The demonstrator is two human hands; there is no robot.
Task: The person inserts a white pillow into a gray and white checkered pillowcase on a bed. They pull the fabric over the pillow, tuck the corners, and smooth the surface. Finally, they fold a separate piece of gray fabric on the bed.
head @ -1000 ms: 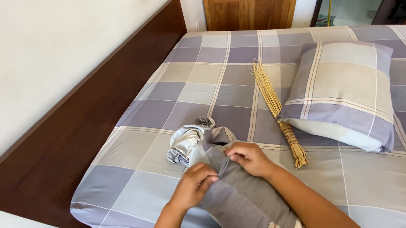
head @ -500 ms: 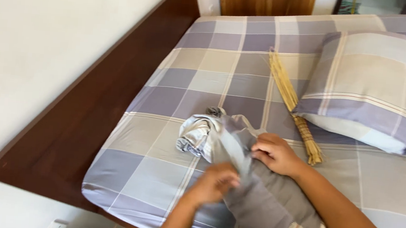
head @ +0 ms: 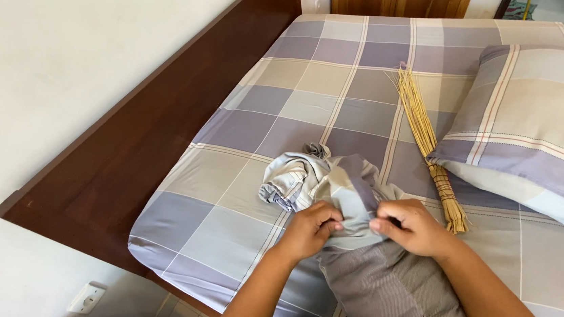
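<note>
Both of our hands meet over the near middle of the bed, closed on the same bunch of cloth. Our left hand (head: 311, 228) has its fingers curled and pinched shut on the edge of the checked pillowcase (head: 324, 182), gripping it just left of where the fabric gathers. Our right hand (head: 409, 225) sits just beside it, almost touching, with thumb and fingers likewise clamped on the pillowcase edge. The pillowcase lies crumpled directly under and beyond both hands, its loose bundle spilling to the far left of our left hand, in the same grey, lilac and beige check as the bed sheet (head: 343, 82) beneath it. Its gathered mouth wraps the far end of a grey pillow (head: 389, 294), which runs from under our hands toward us, between our forearms, with a cream patch showing at its near end.

To the right of our right hand, a straw hand broom (head: 426, 140) lies on the sheet, its bound handle end near our right wrist and its bristles pointing far. A dressed checked pillow (head: 536, 126) rests at the far right, overlapping the broom. A dark wooden bed frame (head: 132, 159) runs along the left against the pale wall (head: 53, 57).
</note>
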